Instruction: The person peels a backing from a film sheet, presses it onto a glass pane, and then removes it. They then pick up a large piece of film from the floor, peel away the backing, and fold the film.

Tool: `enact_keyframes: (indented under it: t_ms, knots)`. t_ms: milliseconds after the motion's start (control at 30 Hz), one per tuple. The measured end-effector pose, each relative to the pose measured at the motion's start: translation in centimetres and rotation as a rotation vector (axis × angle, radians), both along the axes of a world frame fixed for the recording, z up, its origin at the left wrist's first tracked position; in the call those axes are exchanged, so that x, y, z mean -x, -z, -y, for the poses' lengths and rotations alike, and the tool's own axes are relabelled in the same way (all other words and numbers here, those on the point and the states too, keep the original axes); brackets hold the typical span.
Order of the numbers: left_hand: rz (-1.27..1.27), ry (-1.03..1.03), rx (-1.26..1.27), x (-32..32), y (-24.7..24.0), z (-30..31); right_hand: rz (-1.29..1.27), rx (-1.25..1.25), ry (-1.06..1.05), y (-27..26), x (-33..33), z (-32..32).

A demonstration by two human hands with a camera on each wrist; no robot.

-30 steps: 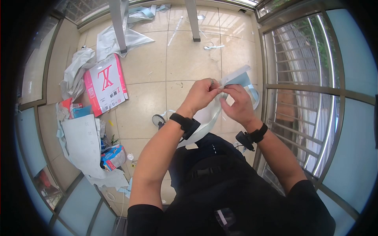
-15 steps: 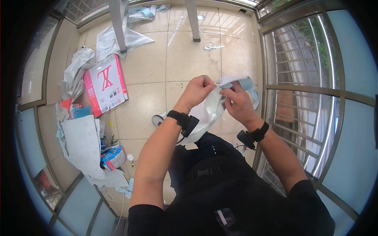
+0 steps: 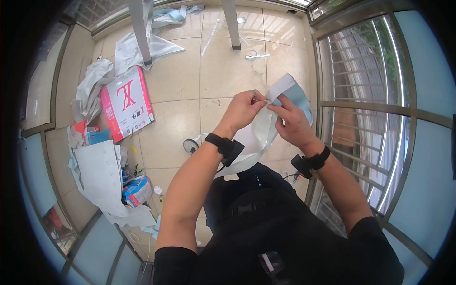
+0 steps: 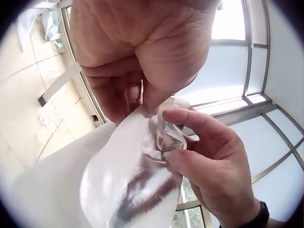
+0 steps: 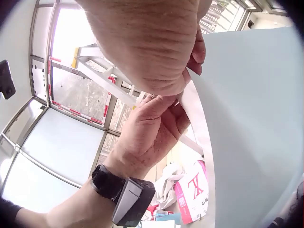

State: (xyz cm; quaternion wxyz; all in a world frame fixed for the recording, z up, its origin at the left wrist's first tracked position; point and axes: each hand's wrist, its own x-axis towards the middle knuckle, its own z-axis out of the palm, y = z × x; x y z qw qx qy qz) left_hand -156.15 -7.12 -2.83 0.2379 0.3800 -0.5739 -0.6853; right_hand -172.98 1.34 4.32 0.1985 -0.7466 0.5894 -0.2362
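A white and light-blue sheet hangs between the two hands in the head view, its lower part near the person's legs. The left hand pinches its upper edge between thumb and fingers. Close beside it, the right hand has thumb and fingers on the same edge. In the left wrist view the sheet's face is shiny and silvery, crumpled where the fingers of the right hand pinch it. The right wrist view shows the smooth pale-blue face; the right hand hides its own fingertips there.
A pink and white box lies on the tiled floor at left, near crumpled white film and a large white sheet. Two metal legs stand at the far side. Barred windows line the right.
The sheet's upper flap dipped, then rose and spread wider. My right hand has moved slightly down and right, its fingers shifting on the sheet; the left hand stays near the same edge.
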Motion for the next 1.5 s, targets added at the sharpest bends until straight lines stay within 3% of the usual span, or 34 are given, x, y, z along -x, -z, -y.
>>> enact_keyframes:
  t_ms: [300, 467, 600, 667, 767, 1033, 1267, 1500]
  knots:
    - [0.01, -0.056, 0.109, 0.2, -2.9, -0.1, 0.072, -0.042, 0.011, -0.5, 0.5, 0.6]
    - [0.0, -0.104, 0.453, 0.9, -4.4, 0.2, 0.102, -0.007, 0.083, -1.3, 0.4, 0.8]
    - [0.023, -0.149, 0.575, 1.0, -5.3, 0.9, 0.056, 0.05, 0.092, -2.1, 0.5, 1.3]
    - [0.087, -0.115, 0.82, 0.8, -5.6, 1.3, 0.051, 0.067, 0.087, -2.3, 0.6, 1.4]
    - [0.157, -0.128, 0.964, 0.9, -6.0, 1.7, 0.035, 0.089, 0.09, -2.5, 0.5, 1.7]
    - [0.206, -0.083, 1.116, 1.1, -7.2, 2.1, 0.017, 0.041, 0.145, -4.3, 0.1, 2.0]
    - [0.269, -0.062, 1.238, 1.0, -8.2, 2.6, -0.06, 0.1, 0.074, -5.4, 0.3, 2.9]
    - [0.284, -0.051, 1.204, 1.0, -8.7, 3.1, -0.082, 0.09, 0.028, -5.6, 0.7, 3.6]
